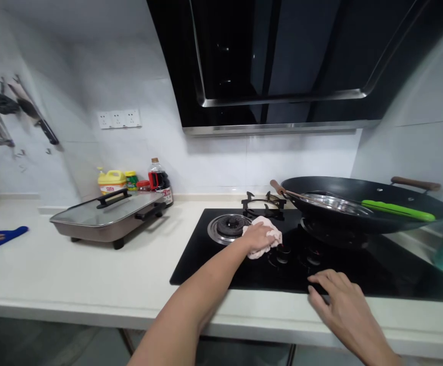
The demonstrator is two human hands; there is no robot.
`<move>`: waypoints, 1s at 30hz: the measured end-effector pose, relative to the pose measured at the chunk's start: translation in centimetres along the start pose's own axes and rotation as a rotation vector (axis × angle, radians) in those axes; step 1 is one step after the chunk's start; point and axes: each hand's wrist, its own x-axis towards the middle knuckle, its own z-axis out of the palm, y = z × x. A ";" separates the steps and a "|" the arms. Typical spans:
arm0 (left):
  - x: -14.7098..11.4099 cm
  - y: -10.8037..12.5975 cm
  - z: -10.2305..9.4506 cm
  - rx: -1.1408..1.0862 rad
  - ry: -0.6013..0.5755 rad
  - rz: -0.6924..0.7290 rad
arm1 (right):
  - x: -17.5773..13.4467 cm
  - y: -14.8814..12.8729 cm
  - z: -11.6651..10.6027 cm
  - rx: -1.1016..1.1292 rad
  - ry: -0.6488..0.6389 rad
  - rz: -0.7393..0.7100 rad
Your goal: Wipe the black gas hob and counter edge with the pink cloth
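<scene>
The left hand (257, 237) clutches a cloth (264, 222), likely light, soft, best bunched mid-palm; the right hand (341, 300) hangs loosely spread, holding nothing.

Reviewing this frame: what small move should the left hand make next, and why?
Probably slide the pale cloth leftward over the left burner: the left hand holds it on the black hob right beside that burner, whose surface looks accessible with the pan support standing behind it.
</scene>
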 end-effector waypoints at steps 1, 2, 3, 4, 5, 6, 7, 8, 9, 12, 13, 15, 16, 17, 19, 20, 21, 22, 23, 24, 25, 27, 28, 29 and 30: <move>0.9 0.2 0.1 0.003 -0.002 -0.012 | 0.1 0.0 -0.1 0.004 0.000 0.006; 1.6 0.3 0.2 0.008 -0.002 -0.025 | 0.1 -0.1 -0.1 0.008 0.000 0.014; 2.0 0.5 0.2 0.012 -0.001 -0.037 | 0.2 -0.1 -0.2 0.012 0.002 0.022; 2.3 0.7 0.3 0.017 0.001 -0.048 | 0.3 -0.2 -0.2 0.016 0.003 0.030; 2.3 0.9 0.3 0.021 0.006 -0.056 | 0.3 -0.3 -0.2 0.021 0.005 0.040; 2.1 1.1 0.3 0.025 0.013 -0.063 | 0.4 -0.3 -0.3 0.026 0.005 0.048; 1.7 1.3 0.3 0.027 0.022 -0.069 | 0.4 -0.4 -0.3 0.031 0.003 0.054; 1.2 1.5 0.2 0.029 0.030 -0.075 | 0.5 -0.4 -0.3 0.036 0.001 0.059; 0.5 1.6 0.2 0.029 0.038 -0.080 | 0.5 -0.5 -0.3 0.039 -0.003 0.064; -2.1 2.1 -0.1 0.024 0.052 -0.091 | 0.6 -0.5 -0.3 0.044 -0.013 0.074; -3.0 2.2 -0.1 0.019 0.054 -0.093 | 0.6 -0.5 -0.3 0.041 -0.017 0.075; -5.0 2.5 -0.3 0.006 0.060 -0.100 | 0.6 -0.4 -0.3 0.032 -0.023 0.071; -6.1 2.6 -0.3 -0.002 0.064 -0.106 | 0.6 -0.4 -0.3 0.025 -0.026 0.066; -7.3 2.7 -0.3 -0.010 0.069 -0.109 | 0.6 -0.3 -0.2 0.019 -0.030 0.061; -9.7 2.7 -0.4 -0.023 0.074 -0.106 | 0.5 -0.1 0.0 0.010 -0.038 0.052; -11.0 2.6 -0.4 -0.027 0.073 -0.099 | 0.5 0.0 0.1 0.007 -0.040 0.047; -12.4 2.4 -0.6 -0.032 0.071 -0.091 | 0.5 0.1 0.1 0.004 -0.043 0.043; -13.7 2.1 -0.7 -0.038 0.071 -0.093 | 0.5 0.2 0.2 0.001 -0.045 0.042; -15.0 1.6 -1.0 -0.044 0.075 -0.105 | 0.5 0.2 0.3 -0.001 -0.047 0.042; -16.3 1.0 -1.3 -0.048 0.085 -0.129 | 0.5 0.2 0.3 -0.003 -0.048 0.042; -17.5 0.2 -1.7 -0.048 0.100 -0.165 | 0.5 0.2 0.3 -0.003 -0.050 0.043; -19.6 -1.7 -2.7 -0.033 0.144 -0.260 | 0.5 0.0 0.2 -0.001 -0.055 0.045; -20.5 -2.7 -3.2 -0.019 0.167 -0.308 | 0.5 0.0 0.1 -0.001 -0.058 0.046; -21.3 -3.7 -3.6 -0.006 0.188 -0.353 | 0.5 -0.1 0.0 -0.002 -0.060 0.047; -22.0 -4.6 -4.0 0.006 0.209 -0.396 | 0.6 -0.2 -0.1 -0.002 -0.062 0.049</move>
